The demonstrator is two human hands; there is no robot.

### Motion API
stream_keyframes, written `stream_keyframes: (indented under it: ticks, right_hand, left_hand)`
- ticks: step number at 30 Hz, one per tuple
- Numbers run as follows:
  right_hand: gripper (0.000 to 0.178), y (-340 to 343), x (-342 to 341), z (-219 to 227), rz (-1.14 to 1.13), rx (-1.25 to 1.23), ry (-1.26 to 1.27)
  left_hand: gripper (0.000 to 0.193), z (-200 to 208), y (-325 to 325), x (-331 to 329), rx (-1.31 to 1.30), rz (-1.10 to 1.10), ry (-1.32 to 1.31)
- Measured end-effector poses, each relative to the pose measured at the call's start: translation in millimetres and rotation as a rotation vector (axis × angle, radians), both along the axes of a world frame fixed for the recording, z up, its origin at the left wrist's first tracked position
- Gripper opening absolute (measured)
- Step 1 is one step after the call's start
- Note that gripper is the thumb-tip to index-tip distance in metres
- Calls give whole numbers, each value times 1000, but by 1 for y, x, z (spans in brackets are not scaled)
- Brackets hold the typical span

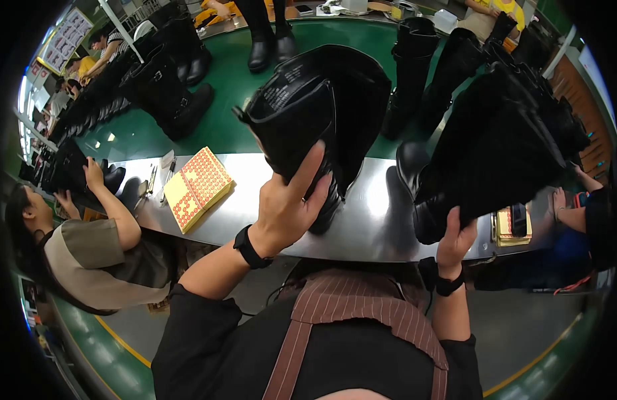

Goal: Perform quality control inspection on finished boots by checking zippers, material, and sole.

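Observation:
My left hand (pixel 288 207) is closed round the shaft of a tall black boot (pixel 298 123), thumb and forefinger against its side. The boot is held up over the metal table edge with its wide top opening toward me, so pale print on the lining shows. On the right, my right hand (pixel 455 243) grips another tall black boot (pixel 495 147) low down, its shaft leaning up and to the right. A rounded black toe (pixel 412 163) juts out on that boot's left; I cannot tell whether it belongs to the same boot. Most of my right fingers are hidden behind the boot.
A stack of yellow sheets with red dots (pixel 200 187) lies left on the steel table edge (pixel 255 167), beside small tools (pixel 152 180). More black boots (pixel 165 93) stand along the green belt (pixel 228 87). A co-worker (pixel 102 247) handles a boot at left; another person's hand (pixel 560 203) is at right.

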State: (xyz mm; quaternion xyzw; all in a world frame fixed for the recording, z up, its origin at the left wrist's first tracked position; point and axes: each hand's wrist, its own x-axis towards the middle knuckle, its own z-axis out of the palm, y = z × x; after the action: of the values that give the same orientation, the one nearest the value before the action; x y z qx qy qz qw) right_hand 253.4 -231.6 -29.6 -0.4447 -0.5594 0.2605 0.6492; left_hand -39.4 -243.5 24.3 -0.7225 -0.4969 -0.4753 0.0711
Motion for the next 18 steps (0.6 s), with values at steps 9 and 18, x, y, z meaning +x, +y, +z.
stream_keyframes:
  ticks: [9, 18]
  right_hand:
    - [32, -27, 34, -22, -149, -112, -381]
    - [37, -52, 27, 0, -67, 462, -384]
  left_hand:
    - [115, 47, 1, -22, 725, -95, 21]
    - [30, 144, -33, -13, -129, -411, 398]
